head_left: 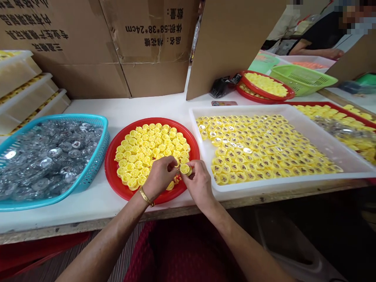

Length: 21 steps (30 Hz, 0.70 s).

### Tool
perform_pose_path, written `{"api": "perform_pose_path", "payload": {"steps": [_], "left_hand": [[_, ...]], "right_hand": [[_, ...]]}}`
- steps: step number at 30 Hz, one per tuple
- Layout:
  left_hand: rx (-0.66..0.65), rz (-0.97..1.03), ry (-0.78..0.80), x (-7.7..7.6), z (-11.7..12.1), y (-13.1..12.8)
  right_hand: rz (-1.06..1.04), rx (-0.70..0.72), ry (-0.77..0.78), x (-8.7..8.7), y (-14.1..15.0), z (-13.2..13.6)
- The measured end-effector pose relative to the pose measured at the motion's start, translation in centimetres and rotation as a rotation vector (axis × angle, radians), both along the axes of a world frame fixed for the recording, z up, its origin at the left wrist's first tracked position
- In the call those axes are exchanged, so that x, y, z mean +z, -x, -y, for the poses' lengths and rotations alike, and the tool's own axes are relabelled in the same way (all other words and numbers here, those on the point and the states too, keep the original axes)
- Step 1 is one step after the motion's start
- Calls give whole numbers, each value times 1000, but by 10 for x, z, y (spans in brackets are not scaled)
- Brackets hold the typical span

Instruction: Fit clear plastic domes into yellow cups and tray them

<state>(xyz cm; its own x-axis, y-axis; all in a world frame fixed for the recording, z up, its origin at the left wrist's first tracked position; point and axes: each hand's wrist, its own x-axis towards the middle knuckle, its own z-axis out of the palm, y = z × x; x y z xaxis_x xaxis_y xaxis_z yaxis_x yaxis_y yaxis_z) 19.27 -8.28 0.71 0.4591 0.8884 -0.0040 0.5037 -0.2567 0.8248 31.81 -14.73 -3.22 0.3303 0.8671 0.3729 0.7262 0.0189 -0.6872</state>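
Observation:
Both hands meet over the near edge of a round red tray filled with several small yellow round caps. My right hand pinches one yellow cap between thumb and fingers. My left hand, with a gold bracelet on the wrist, has its fingers closed against the same cap from the left; what else it holds is hidden.
A blue basket of clear plastic pieces stands at left. A white tray of finished yellow pieces lies at right. Stacked white trays, cardboard boxes, red trays, a green basket and another person sit farther back.

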Motion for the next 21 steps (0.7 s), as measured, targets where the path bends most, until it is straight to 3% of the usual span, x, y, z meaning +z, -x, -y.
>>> {"api": "perform_pose_path", "payload": {"steps": [4, 8, 10, 17, 21], "left_hand": [[28, 111, 101, -2, 4, -6], [-17, 287, 385, -2, 0, -8], [-27, 319, 450, -3, -2, -5], [118, 160, 193, -2, 3, -5], [75, 233, 305, -4, 3, -11]], "right_hand": [[30, 20, -102, -6, 0, -2], [-7, 16, -119, -9, -2, -2], [-13, 19, -114, -9, -2, -2], [-10, 37, -108, -10, -1, -2], [-25, 30, -100, -10, -1, -2]]}}
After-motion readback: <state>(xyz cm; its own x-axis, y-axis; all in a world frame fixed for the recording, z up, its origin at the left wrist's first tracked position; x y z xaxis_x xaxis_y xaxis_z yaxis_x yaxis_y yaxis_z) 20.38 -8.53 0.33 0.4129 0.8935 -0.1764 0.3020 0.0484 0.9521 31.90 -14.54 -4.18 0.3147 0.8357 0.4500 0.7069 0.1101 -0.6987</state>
